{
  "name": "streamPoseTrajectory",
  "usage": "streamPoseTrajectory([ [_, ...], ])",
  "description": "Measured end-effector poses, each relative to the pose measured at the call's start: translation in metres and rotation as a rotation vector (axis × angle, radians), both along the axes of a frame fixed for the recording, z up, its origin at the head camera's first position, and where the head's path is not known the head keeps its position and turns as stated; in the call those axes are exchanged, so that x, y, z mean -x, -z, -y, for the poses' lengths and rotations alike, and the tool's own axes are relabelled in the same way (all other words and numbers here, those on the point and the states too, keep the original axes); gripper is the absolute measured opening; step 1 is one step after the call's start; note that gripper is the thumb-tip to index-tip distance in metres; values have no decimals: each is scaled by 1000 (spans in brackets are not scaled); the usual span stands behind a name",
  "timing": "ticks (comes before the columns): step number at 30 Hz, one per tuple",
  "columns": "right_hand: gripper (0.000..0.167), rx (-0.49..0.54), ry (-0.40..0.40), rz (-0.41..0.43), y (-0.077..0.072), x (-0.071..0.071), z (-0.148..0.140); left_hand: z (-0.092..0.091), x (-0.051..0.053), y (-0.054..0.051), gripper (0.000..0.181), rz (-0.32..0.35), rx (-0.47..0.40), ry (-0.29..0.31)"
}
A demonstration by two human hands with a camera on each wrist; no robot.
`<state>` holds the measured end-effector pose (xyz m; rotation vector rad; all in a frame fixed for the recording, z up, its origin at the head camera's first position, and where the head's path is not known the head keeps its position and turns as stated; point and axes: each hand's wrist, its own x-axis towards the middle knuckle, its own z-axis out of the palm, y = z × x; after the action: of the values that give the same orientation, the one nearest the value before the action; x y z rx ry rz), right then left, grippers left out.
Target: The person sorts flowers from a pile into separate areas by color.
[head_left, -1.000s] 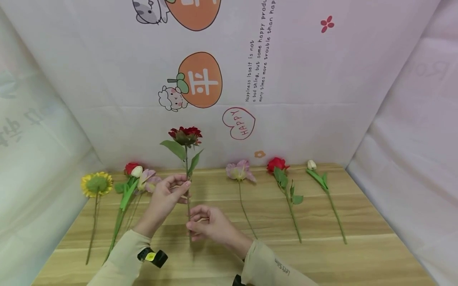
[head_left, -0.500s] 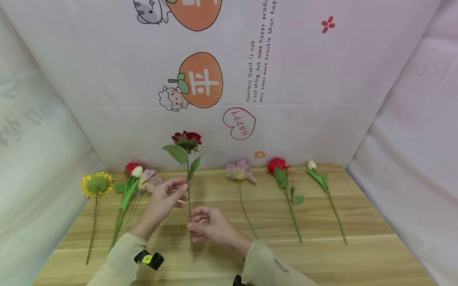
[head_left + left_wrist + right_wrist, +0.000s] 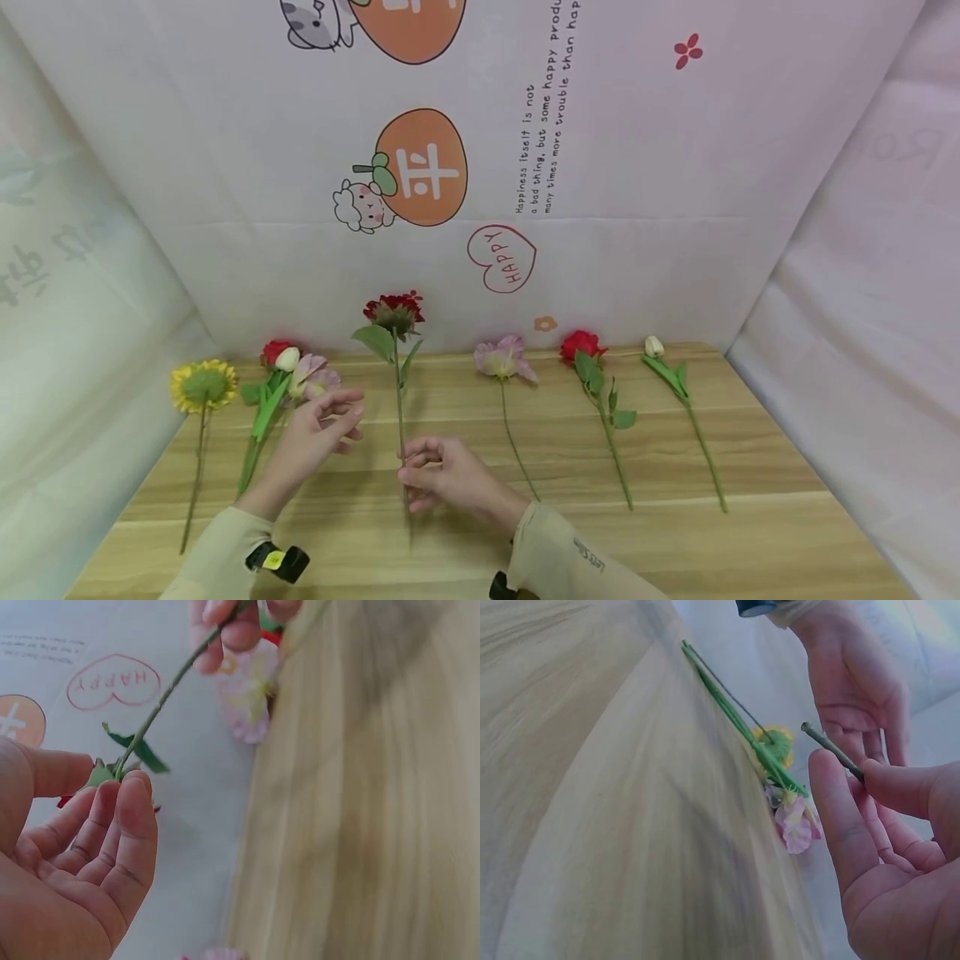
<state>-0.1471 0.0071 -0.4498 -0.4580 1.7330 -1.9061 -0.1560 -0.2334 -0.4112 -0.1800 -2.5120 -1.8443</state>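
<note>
A dark red artificial flower (image 3: 394, 315) stands upright above the table at centre, with green leaves below its bloom. My right hand (image 3: 459, 477) pinches the lower part of its stem between thumb and fingers; the stem's cut end (image 3: 810, 731) sticks out past the thumb in the right wrist view. To the left of the stem, my left hand (image 3: 311, 437) is in the air, apart from it, holding nothing. Its fingers are loosely bent. In the left wrist view these fingers (image 3: 135, 817) cover much of the bloom.
On the wooden table (image 3: 675, 542), left, lie a sunflower (image 3: 203, 385) and a group with a red rose (image 3: 276, 352), white tulip (image 3: 287, 360) and pink-purple flower (image 3: 312, 379). Right lie another pink-purple flower (image 3: 504, 360), red rose (image 3: 582, 344) and white tulip (image 3: 653, 347). A printed cloth (image 3: 615, 275) hangs behind.
My left hand has let go of the stem and moved left, away from it. The dark red flower has come down a little, still pinched in my right hand.
</note>
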Motion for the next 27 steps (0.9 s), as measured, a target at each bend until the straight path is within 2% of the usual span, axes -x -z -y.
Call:
streamPoseTrajectory([
  [10,32,-64,44,39,12,4,-2,43,-16,15,43,60,103,-77],
  [17,32,-101,39,50,14,7,-5,80,-28,21,51,131,179,-114],
  [21,32,-105,38,61,14,9,-4,95,-30,22,53,136,205,-119],
  [27,33,-104,27,95,16,13,-2,111,-25,22,51,140,260,-119],
])
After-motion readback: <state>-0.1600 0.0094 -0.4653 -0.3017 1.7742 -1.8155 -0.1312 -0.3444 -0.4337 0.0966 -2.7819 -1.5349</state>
